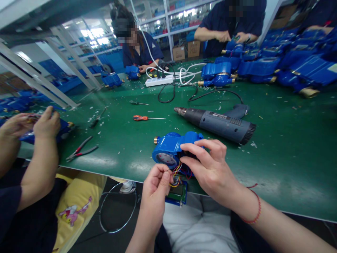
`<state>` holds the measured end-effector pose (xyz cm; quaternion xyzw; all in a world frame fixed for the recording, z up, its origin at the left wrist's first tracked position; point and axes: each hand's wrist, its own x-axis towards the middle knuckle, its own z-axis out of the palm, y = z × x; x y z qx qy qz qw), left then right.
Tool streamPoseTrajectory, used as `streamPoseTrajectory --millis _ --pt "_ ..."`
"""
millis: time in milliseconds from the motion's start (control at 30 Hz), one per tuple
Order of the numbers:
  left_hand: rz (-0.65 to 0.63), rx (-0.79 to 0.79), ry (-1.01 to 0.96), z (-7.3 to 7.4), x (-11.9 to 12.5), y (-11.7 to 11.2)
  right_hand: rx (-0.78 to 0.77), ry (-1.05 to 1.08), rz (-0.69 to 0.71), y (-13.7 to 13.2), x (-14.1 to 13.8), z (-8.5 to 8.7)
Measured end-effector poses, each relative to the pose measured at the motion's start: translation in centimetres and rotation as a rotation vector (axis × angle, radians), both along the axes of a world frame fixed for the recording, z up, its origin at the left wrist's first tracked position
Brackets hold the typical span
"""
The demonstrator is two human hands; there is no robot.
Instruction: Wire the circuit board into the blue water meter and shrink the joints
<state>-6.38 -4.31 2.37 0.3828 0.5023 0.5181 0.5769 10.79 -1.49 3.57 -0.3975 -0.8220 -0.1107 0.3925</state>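
Observation:
A blue water meter [168, 144] with a round dial and brass end lies near the table's front edge. Several coloured wires [177, 171] run out of it to a green circuit board [177, 191] with a display, which hangs at the edge. My left hand [158, 181] is closed, thumb and fingertips pinching a thin wire beside the dial. My right hand [207, 165] reaches over the meter's right part; its thumb and fingers are apart around the opening where the wires come out. Whether those fingertips hold anything is hidden.
A heat gun [216, 123] lies behind the meter, with an orange screwdriver [140, 118] and pliers [80, 151] to the left. Beyond are a white power strip [159, 80], cords and more blue meters [217, 72]. Co-workers sit across and at left, a co-worker's hands [47, 123] nearby.

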Motion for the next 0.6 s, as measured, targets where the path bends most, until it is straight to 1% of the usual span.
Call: streamPoseTrajectory --millis 67,133,233,300,467,600 --pt "0.004 -0.026 -0.024 0.3 0.1 0.0 0.000 0.111 0.002 -0.7 0.1 -0.5" --pt "0.006 -0.032 -0.030 0.6 0.2 0.0 -0.004 0.172 0.006 -1.4 0.0 -1.1" --pt "0.010 -0.016 -0.029 0.7 0.3 -0.2 -0.017 0.134 -0.009 -2.0 -0.4 -2.1" --pt "0.030 0.005 -0.004 0.7 0.2 -0.2 -0.033 0.118 -0.028 -2.1 -0.5 -2.4" --pt "0.115 0.048 0.085 0.3 -0.2 0.2 -0.076 0.234 -0.043 -1.9 0.3 -2.0" --pt "0.130 0.073 0.142 0.0 -0.4 0.2 -0.070 0.267 -0.051 -1.9 0.6 -1.7"
